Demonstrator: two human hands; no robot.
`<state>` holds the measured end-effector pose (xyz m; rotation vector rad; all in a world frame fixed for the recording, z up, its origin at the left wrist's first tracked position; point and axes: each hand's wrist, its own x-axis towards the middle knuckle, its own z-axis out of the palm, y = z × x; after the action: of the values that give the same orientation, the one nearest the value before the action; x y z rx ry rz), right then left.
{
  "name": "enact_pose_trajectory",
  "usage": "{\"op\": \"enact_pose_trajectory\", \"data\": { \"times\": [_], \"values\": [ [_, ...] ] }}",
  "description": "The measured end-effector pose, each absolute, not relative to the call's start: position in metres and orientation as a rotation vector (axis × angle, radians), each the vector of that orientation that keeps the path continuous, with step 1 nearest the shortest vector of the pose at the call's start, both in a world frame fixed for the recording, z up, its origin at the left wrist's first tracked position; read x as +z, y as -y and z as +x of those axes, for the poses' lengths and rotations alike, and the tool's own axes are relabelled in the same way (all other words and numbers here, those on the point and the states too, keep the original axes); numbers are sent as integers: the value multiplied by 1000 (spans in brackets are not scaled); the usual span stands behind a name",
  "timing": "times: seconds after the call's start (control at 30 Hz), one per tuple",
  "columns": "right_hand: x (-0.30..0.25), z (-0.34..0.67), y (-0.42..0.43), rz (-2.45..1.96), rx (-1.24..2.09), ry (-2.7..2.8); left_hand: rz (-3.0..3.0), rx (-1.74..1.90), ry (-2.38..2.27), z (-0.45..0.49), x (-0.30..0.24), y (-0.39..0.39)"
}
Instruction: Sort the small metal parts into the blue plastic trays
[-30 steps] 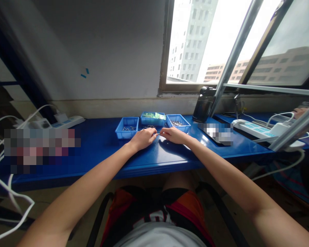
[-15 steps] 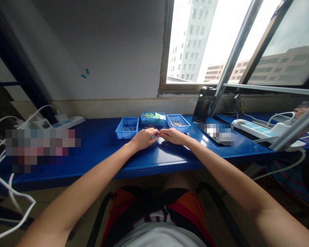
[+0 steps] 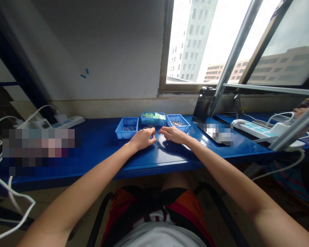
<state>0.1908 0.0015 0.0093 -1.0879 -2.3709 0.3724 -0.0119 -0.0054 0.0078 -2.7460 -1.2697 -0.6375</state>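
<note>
My left hand (image 3: 144,138) is closed in a pinch above the blue table, with something too small to name at its fingertips. Just across a narrow gap, my right hand (image 3: 173,134) has its fingers pressed together, and a thin dark tip shows by them; its kind cannot be made out. Behind the left hand lies a small pile of thin metal pieces (image 3: 149,127). The left blue tray (image 3: 126,134) holds thin metal pieces too. In the right blue tray (image 3: 186,127) are many small metal parts. A rear blue tray (image 3: 152,121) carries a green plastic packet (image 3: 153,116).
A black bottle (image 3: 203,104) stands at the right rear near a metal post (image 3: 233,58). A phone-like dark slab (image 3: 217,137), partly blurred out, lies before it. Power strips (image 3: 69,122) with white cables sit on both sides. Another person's hand (image 3: 301,111) shows at far right.
My two hands, touching at the fingertips before, have come slightly apart. The trays have stayed in place. At far right the other person's hand has shifted a little.
</note>
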Motion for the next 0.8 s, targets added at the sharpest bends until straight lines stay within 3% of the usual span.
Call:
{"op": "enact_pose_trajectory", "data": {
  "times": [0.8],
  "values": [
    [0, 194, -10, -1198, 150, 2417, -2748, -556, 1265, -13, 5, 0]
  ]
}}
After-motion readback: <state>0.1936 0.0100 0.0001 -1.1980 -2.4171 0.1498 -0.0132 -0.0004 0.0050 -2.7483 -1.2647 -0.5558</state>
